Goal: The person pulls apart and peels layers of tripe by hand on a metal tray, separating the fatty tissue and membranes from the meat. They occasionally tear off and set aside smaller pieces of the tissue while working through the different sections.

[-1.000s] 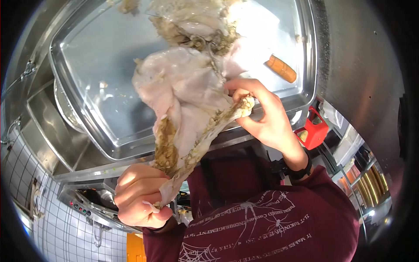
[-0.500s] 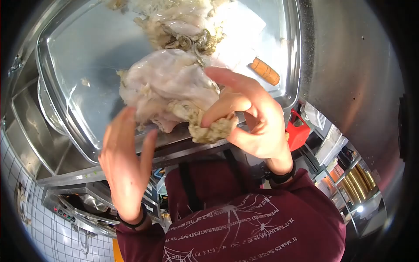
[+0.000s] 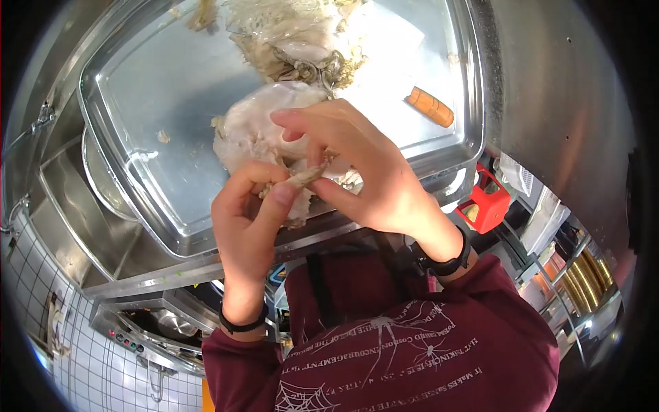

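My left hand [image 3: 250,206] pinches one end of a pale beige strip of meat [image 3: 307,177] between thumb and bent fingers. At the other end, the thumb and fingertips of my right hand [image 3: 367,165] close on the same strip, its index finger stretched out above. Behind both hands a large pale, glossy piece of meat [image 3: 257,113], like boiled poultry, lies near the front edge of the metal tray [image 3: 147,199]; its near side is partly hidden. Beyond it is a second pale heap of meat [image 3: 274,41] with ragged greenish-brown parts.
A short orange-brown, ringed piece [image 3: 431,107], like a carrot, lies at the tray's right. Small scraps [image 3: 163,136] are on the left. A brownish shred [image 3: 202,15] sits at the back. Right of the tray, lower down, is a red plastic holder [image 3: 487,202].
My hands have come together. The left has moved right from the tray's edge and closed on the strip. The ruffled piece previously in my right hand alone is now drawn out between both.
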`<state>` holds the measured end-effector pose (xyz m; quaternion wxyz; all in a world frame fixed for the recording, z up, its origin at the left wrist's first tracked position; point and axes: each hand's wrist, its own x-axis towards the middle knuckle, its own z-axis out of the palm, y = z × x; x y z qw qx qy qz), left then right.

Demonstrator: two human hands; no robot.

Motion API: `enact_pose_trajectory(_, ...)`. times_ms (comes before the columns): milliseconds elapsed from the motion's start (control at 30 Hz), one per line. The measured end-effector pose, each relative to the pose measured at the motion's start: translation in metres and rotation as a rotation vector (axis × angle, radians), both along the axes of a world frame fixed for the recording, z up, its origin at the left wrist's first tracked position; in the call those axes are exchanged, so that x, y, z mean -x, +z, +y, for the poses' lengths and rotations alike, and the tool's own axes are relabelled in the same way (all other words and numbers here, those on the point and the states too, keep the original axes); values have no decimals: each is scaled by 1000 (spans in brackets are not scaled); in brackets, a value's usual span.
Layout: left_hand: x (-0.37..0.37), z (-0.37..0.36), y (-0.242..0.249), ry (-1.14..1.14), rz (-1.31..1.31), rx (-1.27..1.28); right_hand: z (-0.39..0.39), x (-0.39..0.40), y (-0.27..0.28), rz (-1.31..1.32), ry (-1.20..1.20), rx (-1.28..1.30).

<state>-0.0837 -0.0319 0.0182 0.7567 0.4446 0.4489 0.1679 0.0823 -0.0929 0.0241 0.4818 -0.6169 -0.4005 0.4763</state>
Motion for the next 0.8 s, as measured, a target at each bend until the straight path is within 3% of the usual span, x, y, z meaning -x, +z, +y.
enact_pose_trajectory(33, 0, -2, 2, -3, 3, -3, -2, 0, -5, 3, -3, -3)
enact_pose_trajectory(100, -3, -8, 6, 77, 10, -28, -11, -4, -25, -264, 116, 14)
enact_pose_trajectory(267, 9, -10, 3, 166, -3, 38, -22, -14, -29, -188, 59, 97)
enact_pose_trajectory(333, 17, -9, 1, 188, -69, 76, -25, -22, -20, -360, 107, 203)
enact_pose_trajectory(433, 27, -10, 2, 62, -78, 27, -31, -26, -16, -330, 44, 97)
enact_pose_trajectory(500, 28, -11, 7, -92, 24, -281, -36, -28, -12, -316, 17, 19)
enact_pose_trajectory(600, 33, -10, 11, -231, 63, -457, -44, -28, -4, -394, 123, -56)
enact_pose_trajectory(667, 35, -10, 11, -223, 76, -453, -51, -26, -2, -385, 100, -106)
enact_pose_trajectory(733, 34, -6, 8, -616, 265, -602, -56, -25, -2, -398, 142, -151)
enact_pose_trajectory(800, 23, -8, 6, -668, 381, -676, -56, -17, -3, -361, 82, -180)
